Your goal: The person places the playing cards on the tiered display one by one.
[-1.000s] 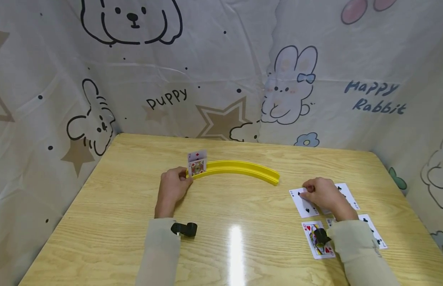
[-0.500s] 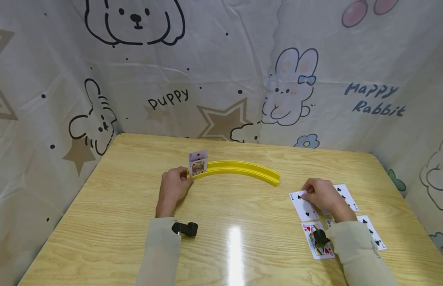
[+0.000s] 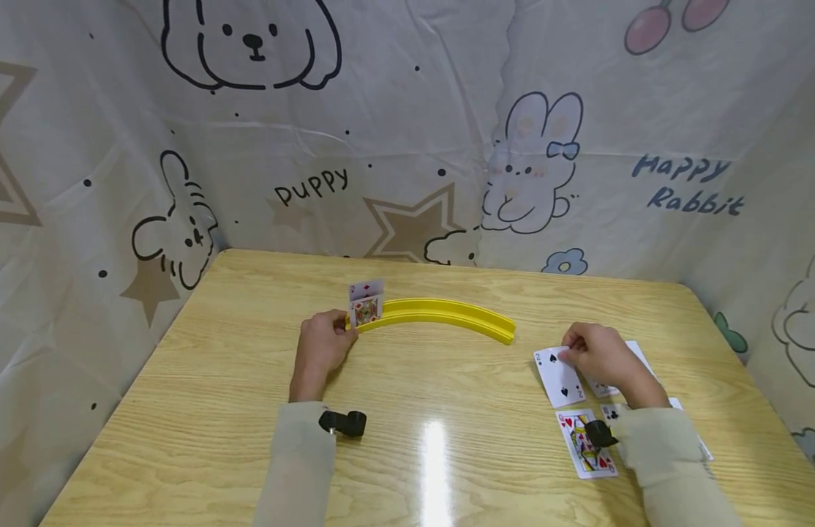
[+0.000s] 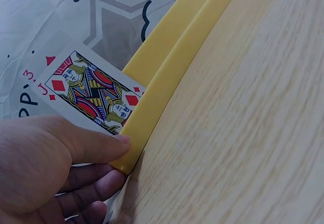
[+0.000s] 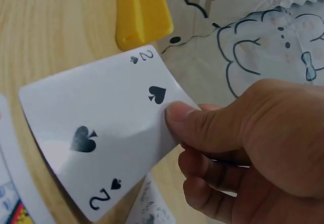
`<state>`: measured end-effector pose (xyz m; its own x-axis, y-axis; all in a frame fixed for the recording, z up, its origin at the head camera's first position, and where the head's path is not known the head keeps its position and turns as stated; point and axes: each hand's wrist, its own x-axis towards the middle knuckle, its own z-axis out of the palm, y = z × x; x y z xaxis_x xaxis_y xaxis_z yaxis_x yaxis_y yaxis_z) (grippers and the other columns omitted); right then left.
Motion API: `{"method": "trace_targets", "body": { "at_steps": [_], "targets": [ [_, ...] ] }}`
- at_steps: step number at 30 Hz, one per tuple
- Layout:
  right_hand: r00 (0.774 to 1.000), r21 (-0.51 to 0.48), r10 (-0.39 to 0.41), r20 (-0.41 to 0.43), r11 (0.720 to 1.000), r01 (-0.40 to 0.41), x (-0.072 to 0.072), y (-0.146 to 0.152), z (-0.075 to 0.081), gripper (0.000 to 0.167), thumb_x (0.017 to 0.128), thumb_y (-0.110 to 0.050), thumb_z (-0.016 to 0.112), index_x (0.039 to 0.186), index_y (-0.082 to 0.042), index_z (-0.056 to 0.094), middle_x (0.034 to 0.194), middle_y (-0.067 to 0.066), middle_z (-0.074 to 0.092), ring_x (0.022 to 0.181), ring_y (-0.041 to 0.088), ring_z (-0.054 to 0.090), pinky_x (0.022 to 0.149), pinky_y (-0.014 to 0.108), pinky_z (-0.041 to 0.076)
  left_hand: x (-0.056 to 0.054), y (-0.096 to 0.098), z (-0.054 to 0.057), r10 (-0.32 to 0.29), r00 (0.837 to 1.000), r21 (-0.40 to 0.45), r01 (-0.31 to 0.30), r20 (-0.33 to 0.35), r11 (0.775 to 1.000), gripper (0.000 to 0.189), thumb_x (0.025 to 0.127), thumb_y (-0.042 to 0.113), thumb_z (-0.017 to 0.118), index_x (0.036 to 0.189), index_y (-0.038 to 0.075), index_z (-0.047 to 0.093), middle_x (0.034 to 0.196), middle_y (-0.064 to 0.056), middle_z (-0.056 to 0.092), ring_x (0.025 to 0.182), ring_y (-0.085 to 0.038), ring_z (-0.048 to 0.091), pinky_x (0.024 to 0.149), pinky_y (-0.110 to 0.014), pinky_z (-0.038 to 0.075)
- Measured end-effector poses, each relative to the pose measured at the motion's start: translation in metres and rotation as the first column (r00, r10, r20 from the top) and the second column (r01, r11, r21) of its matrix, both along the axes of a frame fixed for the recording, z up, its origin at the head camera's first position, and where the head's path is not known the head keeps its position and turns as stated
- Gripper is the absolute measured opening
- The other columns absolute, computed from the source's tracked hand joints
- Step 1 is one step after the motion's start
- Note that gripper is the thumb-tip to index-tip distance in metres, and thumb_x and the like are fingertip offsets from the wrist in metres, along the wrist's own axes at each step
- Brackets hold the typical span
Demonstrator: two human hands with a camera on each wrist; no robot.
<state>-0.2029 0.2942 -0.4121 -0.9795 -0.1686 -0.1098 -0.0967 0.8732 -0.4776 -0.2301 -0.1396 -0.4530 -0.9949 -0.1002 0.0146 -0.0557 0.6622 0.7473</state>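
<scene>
Two hands show, one left hand (image 3: 320,344) and one right hand (image 3: 608,359), with two sleeves (image 3: 295,468) and two black wrist devices (image 3: 344,423). There is one table (image 3: 381,410) and one yellow rack (image 3: 440,311), which has two upright cards (image 4: 91,90) showing. Add one two of spades (image 5: 111,118), one queen of hearts (image 3: 584,448) and probably four partly covered cards (image 3: 605,390), though the right arm hides too much for certainty.
</scene>
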Motion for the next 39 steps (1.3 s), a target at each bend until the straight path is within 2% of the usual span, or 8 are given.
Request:
{"method": "trace_targets", "body": {
  "at_steps": [5, 13, 20, 25, 32, 39],
  "targets": [
    [0.999, -0.039, 0.016, -0.038, 0.999, -0.018, 0.0, -0.002, 0.007, 0.009, 0.094, -0.005, 0.069, 0.088, -0.005, 0.062, 0.081, 0.004, 0.056, 0.075, 0.022, 0.051, 0.066, 0.036, 0.043, 0.0, 0.0, 0.0, 0.001, 1.0, -0.006, -0.001, -0.01, 1.0, 0.036, 0.09, 0.012, 0.074, 0.121, -0.003, 0.068, 0.1, -0.015, 0.069, 0.088, -0.024, 0.064, 0.078, -0.04, 0.053],
    [0.999, -0.098, -0.011, -0.05, 0.995, 0.006, 0.002, -0.008, 0.015, 0.007, 0.096, -0.008, 0.067, 0.091, -0.005, 0.061, 0.084, 0.005, 0.058, 0.077, 0.023, 0.05, 0.065, 0.033, 0.043, 0.0, 0.0, -0.002, -0.007, 0.999, -0.024, 0.006, -0.053, 1.0, 0.034, 0.087, 0.011, 0.076, 0.117, -0.003, 0.071, 0.096, -0.014, 0.071, 0.087, -0.024, 0.065, 0.078, -0.042, 0.053],
    [0.995, -0.126, -0.009, -0.099, 0.992, -0.003, 0.002, -0.014, 0.026, 0.01, 0.097, -0.011, 0.067, 0.093, -0.005, 0.061, 0.086, 0.007, 0.06, 0.076, 0.023, 0.051, 0.063, 0.033, 0.043, -0.001, -0.001, -0.003, -0.005, 0.999, -0.019, 0.004, -0.054, 1.0, 0.034, 0.087, 0.01, 0.077, 0.118, -0.003, 0.071, 0.097, -0.014, 0.071, 0.087, -0.024, 0.065, 0.079, -0.041, 0.053],
    [0.993, -0.149, -0.041, -0.113, 0.989, 0.024, 0.002, -0.021, 0.033, 0.013, 0.097, -0.015, 0.068, 0.095, -0.005, 0.061, 0.088, 0.008, 0.06, 0.078, 0.024, 0.051, 0.062, 0.032, 0.044, -0.002, -0.001, -0.003, -0.008, 0.999, -0.017, 0.007, -0.051, 1.0, 0.035, 0.087, 0.01, 0.076, 0.119, -0.003, 0.07, 0.098, -0.014, 0.07, 0.087, -0.024, 0.065, 0.079, -0.042, 0.053],
    [0.982, -0.194, -0.041, -0.187, 0.981, 0.005, -0.003, -0.032, 0.034, 0.011, 0.095, -0.012, 0.07, 0.093, -0.005, 0.062, 0.084, 0.008, 0.06, 0.074, 0.024, 0.051, 0.058, 0.029, 0.043, 0.0, -0.002, -0.002, -0.009, 0.999, -0.011, 0.009, -0.049, 1.0, 0.035, 0.087, 0.011, 0.076, 0.119, -0.004, 0.07, 0.099, -0.015, 0.071, 0.088, -0.025, 0.066, 0.079, -0.041, 0.053],
    [0.975, -0.22, -0.021, -0.223, 0.975, -0.03, -0.007, -0.044, 0.034, 0.012, 0.095, -0.012, 0.07, 0.091, -0.005, 0.062, 0.083, 0.007, 0.061, 0.071, 0.023, 0.051, 0.057, 0.028, 0.042, -0.001, -0.002, -0.002, -0.005, 0.999, -0.01, 0.005, -0.047, 1.0, 0.036, 0.087, 0.01, 0.077, 0.119, -0.003, 0.069, 0.1, -0.015, 0.071, 0.089, -0.025, 0.067, 0.079, -0.04, 0.054]
  ]
}}
